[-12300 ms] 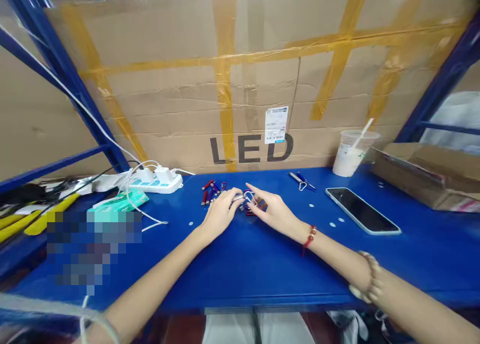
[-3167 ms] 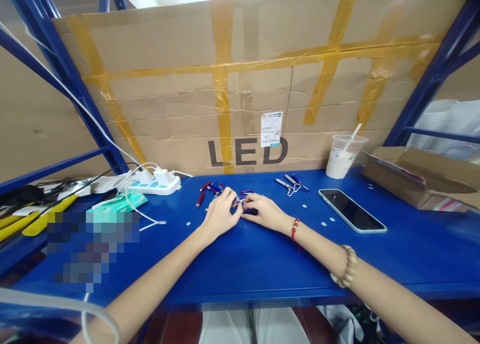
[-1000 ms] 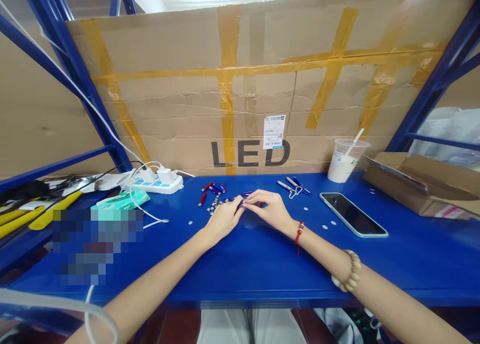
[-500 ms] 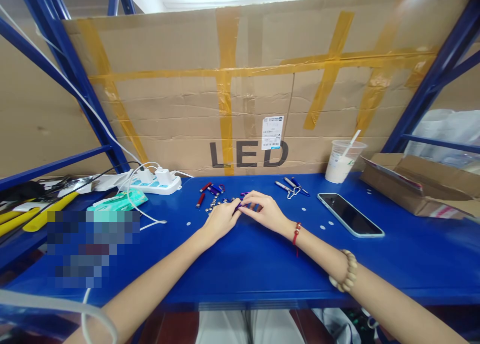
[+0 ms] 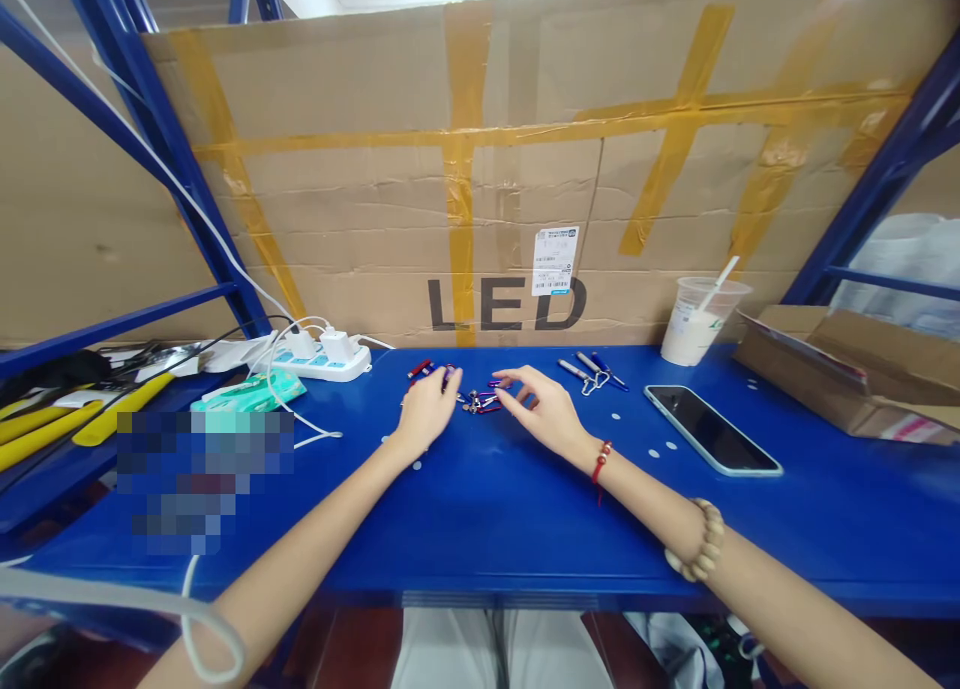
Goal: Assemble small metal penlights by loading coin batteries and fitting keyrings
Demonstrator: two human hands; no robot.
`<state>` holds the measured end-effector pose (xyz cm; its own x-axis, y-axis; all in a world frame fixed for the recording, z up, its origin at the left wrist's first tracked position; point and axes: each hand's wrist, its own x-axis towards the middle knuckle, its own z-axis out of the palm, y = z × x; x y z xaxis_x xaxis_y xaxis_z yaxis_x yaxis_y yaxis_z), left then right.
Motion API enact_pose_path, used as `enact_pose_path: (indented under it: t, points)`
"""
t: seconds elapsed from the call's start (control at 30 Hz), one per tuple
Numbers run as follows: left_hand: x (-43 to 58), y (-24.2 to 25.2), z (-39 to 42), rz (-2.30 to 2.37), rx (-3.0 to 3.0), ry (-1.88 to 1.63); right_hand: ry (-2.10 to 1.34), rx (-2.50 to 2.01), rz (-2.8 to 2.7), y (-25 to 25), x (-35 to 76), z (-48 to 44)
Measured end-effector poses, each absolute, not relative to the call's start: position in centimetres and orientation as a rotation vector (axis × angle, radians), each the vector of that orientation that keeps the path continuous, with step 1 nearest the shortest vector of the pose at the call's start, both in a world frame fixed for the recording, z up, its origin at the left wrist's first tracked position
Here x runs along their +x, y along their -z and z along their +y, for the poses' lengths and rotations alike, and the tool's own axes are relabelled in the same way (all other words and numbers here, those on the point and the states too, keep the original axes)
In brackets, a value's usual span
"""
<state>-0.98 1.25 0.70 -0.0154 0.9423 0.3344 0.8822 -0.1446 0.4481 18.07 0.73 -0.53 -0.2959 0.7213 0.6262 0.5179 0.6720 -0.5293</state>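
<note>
Left hand (image 5: pixel 426 414) is bent over the bench (image 5: pixel 480 529), left of centre toward the far edge, fingers partly spread; whether it grips anything cannot be told. Just beyond its fingertips lies a red tube (image 5: pixel 420 370), with blue pieces partly hidden by the fingers. Right hand (image 5: pixel 546 409) is loosely curled, thumb and forefinger apart. Its fingertips are near a blue tube (image 5: pixel 493 383); contact cannot be confirmed. Small metal parts (image 5: pixel 475 403) lie between the two hands, too small to itemise. Farther right, close to the far edge, are three clipped tubes (image 5: pixel 588 362), two silver and one blue, lying side by side. Toward the right edge lies a phone (image 5: pixel 712 431), screen dark. A cup (image 5: pixel 694 329) with a straw stands near the far right corner, beside an open carton (image 5: pixel 810 389). A power strip (image 5: pixel 330 363) occupies the far left.
</note>
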Motion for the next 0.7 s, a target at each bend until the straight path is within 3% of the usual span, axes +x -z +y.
enact_pose_path:
  t: [0.13,0.4,0.7]
  points:
    - [-3.1,-1.3,2.5,2.132,2.027,-0.911,-0.228,-0.986,-1.944,0.7,18.2,1.0]
    - [-2.3,-0.2,2.1,1.977,2.208,-0.62,-0.211,-0.952,-1.983,1.1,18.2,1.1]
    - [-2.3,0.3,2.6,1.786,2.074,-0.74,-0.236,-0.921,-2.054,1.4,18.2,1.3]
